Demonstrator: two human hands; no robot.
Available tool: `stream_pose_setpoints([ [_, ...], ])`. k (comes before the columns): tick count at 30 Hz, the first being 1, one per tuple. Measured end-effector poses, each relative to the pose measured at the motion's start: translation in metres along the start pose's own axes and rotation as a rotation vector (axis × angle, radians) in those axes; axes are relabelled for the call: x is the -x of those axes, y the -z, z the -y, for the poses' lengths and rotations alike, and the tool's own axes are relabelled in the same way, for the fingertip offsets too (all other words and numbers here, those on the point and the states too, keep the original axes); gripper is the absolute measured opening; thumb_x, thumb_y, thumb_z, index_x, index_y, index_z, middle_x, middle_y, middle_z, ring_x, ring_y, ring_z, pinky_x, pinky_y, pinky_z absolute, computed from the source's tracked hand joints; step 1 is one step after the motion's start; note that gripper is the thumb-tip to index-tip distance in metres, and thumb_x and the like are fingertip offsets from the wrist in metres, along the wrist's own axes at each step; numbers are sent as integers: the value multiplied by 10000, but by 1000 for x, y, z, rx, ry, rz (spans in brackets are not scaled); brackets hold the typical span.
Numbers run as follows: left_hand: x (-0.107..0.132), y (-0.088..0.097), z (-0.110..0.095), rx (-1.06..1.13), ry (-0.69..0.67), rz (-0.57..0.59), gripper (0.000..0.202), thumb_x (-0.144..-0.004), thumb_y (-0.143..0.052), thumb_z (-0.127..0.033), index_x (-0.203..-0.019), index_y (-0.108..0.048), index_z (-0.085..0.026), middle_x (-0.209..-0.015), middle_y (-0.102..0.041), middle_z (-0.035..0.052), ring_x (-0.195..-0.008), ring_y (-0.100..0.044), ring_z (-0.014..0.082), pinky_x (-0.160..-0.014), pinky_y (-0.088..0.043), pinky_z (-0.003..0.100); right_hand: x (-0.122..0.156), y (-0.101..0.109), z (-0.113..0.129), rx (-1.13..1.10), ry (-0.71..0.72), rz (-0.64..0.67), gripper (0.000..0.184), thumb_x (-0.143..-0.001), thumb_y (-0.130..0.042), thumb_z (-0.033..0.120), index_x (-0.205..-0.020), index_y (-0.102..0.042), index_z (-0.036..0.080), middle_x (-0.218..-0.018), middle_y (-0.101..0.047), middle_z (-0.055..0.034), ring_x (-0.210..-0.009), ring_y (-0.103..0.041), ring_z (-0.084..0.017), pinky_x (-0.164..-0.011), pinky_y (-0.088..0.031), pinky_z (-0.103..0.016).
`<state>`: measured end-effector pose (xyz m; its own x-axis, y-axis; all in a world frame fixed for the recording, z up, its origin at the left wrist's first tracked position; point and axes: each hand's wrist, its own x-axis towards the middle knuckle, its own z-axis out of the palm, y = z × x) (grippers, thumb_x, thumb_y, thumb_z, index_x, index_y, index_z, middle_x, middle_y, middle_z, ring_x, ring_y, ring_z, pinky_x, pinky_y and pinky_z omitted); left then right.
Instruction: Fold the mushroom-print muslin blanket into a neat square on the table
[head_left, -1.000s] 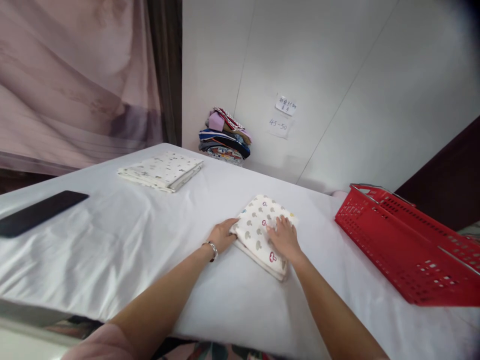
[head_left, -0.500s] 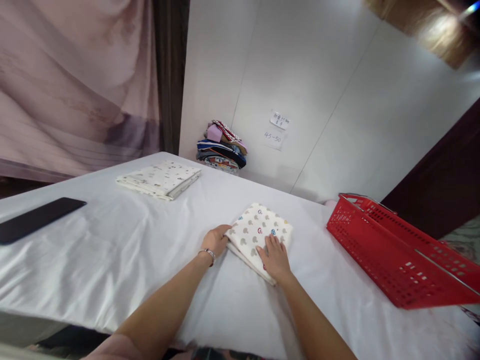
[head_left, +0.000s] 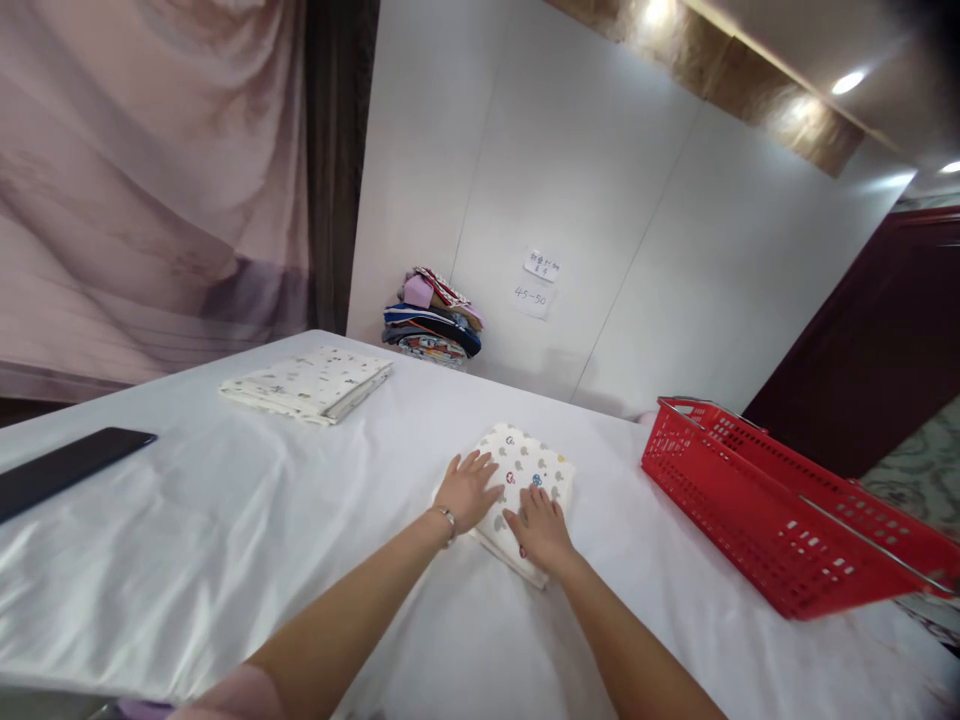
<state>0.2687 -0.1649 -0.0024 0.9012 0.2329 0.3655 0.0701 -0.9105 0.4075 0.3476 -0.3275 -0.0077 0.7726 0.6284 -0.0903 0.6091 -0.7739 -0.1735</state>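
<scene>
A folded white cloth (head_left: 531, 458) printed with grey, red and blue motifs lies on the white-covered table (head_left: 315, 530) in front of me. My left hand (head_left: 466, 492) rests on the cloth's left part, fingers spread and pointing away from me; a bracelet circles that wrist. Flat on the near right part lies my right hand (head_left: 541, 530), its fingers apart. Both palms hide some of the print. The cloth's layered near edge shows between my wrists.
A second folded printed cloth (head_left: 311, 382) lies at the far left, beyond a black flat slab (head_left: 71, 468). To the right stands a red perforated basket (head_left: 757, 520) with metal handles. Stacked folded fabrics (head_left: 433, 318) sit by the wall, past the table's far edge.
My left hand has let go of the cloth's left corner and moved right onto its top, fingers now spread. My right hand stays on the cloth. The camera view has tipped upward.
</scene>
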Motion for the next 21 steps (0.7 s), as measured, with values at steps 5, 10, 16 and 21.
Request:
stream_pose_setpoints([
  [5, 6, -31, -2, -181, -45, 86, 513, -843, -363, -472, -1258, -475, -191, -1400, -356, 94, -1322, -237, 257, -1081, -133, 475, -17, 19, 4, -68, 48, -26, 593, -835, -380, 474, -1335, -367, 156, -1415, -316, -104, -1308, -255, -239, -1045, -208, -342],
  [10, 12, -36, 3, -181, -60, 50, 524, -866, -305, -482, -1293, -439, -210, -1405, -353, 76, -1327, -224, 248, -1091, -112, 467, -64, 27, 27, -81, 99, -145, 620, -841, -381, 414, -1378, -278, 122, -1462, -201, -105, -1344, -139, -223, -1071, -144, -342],
  [16, 12, -35, 4, -182, -55, 58, 521, -868, -306, -480, -1296, -437, -212, -1410, -344, 70, -1329, -218, 253, -1094, -123, 470, -125, 24, 37, -33, 118, -168, 655, -862, -344, 456, -1402, -197, 115, -1486, -94, -94, -1358, -32, -214, -1072, -78, -391],
  [21, 11, -33, 1, -172, -39, 98, 521, -865, -320, -462, -1300, -438, -202, -1417, -328, 68, -1333, -209, 257, -1102, -123, 465, -147, 11, 17, 2, 65, -42, 711, -857, -237, 581, -1413, -170, 143, -1485, -115, -71, -1356, -57, -204, -1072, -39, -393],
])
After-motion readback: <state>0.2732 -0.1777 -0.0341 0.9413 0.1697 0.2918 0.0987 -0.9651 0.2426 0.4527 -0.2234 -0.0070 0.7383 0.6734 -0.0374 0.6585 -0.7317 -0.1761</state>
